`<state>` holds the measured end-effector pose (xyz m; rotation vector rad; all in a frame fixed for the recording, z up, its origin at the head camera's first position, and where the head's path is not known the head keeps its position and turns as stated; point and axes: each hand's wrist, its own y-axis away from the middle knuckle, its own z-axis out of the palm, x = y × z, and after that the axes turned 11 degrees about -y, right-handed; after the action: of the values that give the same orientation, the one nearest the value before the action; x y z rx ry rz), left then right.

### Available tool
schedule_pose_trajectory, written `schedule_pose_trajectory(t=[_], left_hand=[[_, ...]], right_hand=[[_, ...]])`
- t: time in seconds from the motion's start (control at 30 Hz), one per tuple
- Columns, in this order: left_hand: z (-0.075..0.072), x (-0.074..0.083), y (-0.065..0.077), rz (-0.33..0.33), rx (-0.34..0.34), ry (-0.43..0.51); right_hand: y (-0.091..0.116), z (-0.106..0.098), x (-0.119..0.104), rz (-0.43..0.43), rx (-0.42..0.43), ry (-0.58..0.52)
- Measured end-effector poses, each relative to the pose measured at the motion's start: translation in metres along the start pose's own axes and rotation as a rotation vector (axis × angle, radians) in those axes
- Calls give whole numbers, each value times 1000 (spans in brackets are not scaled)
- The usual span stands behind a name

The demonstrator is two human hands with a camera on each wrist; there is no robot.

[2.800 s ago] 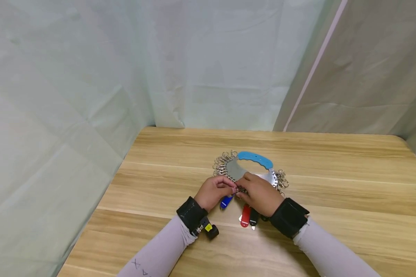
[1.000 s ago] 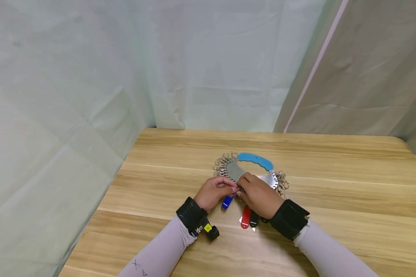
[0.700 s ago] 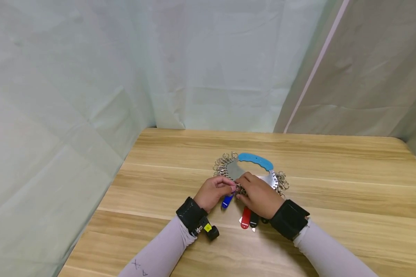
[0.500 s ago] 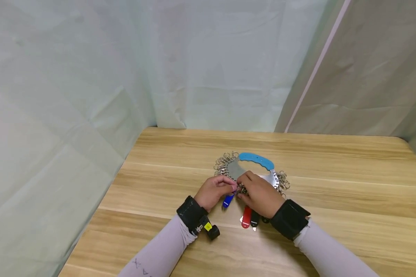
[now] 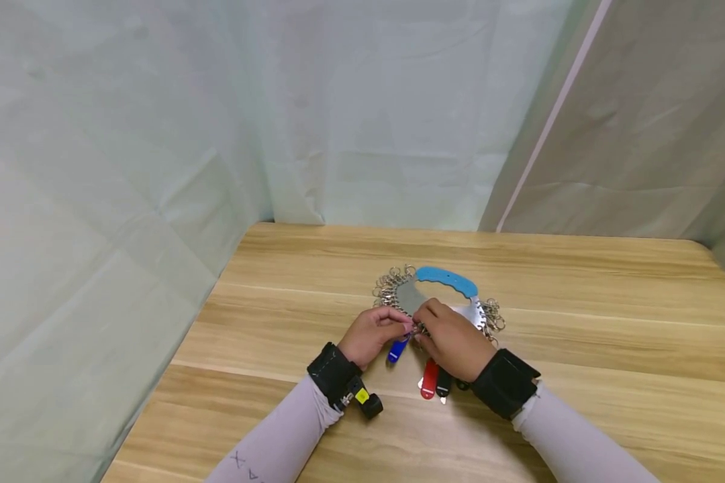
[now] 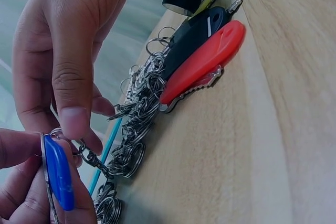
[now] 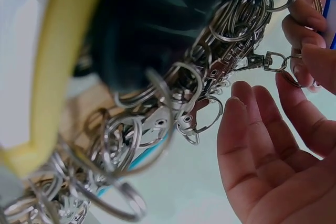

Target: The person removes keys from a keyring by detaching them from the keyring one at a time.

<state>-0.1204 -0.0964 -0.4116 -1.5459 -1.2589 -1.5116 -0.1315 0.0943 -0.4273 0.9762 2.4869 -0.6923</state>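
Note:
In the head view my left hand (image 5: 367, 337) and right hand (image 5: 459, 341) meet at the near edge of a curved metal key holder (image 5: 409, 298) with a light-blue handle (image 5: 447, 278). Swivel clips with split rings line its edge. Seen from the left wrist, my left fingers pinch a key with a blue tag (image 6: 62, 174). My right thumb and forefinger pinch a split ring (image 7: 292, 72) on a swivel clip (image 7: 261, 61), close beside the tag. Where tag and ring meet is partly covered by fingers.
A red-tagged key (image 5: 428, 381) and a black-tagged key (image 5: 444, 381) hang from the near edge, lying on the wooden table (image 5: 278, 268). Another dark tag is partly under the right wrist. More clips bunch at the right end (image 5: 491, 312). Pale curtains (image 5: 399, 134) stand behind the table.
Both hands stay in nearly the same place, with only small fingertip movements at the ring. The blue tag shifts slightly. The key holder lies still.

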Motion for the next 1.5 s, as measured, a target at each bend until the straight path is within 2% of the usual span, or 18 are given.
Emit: schedule_pose_trajectory(t=[0.5,0.8,1.03,1.33,1.5], left_hand=[[0,1,1,13,-9,10],[3,2,0,15,6,31],[3,1,-1,-11,-1,51],[2,1,-1,-29,-3,69],[3,2,0,-16,5,57]], right_hand=[[0,0,-1,-28,1,19],[0,-2,-2,18,3,-13],[0,-4,-3,35,31,-17],[1,-3,-2,11,37,-3],[0,-2,-2,-8,38,15]])
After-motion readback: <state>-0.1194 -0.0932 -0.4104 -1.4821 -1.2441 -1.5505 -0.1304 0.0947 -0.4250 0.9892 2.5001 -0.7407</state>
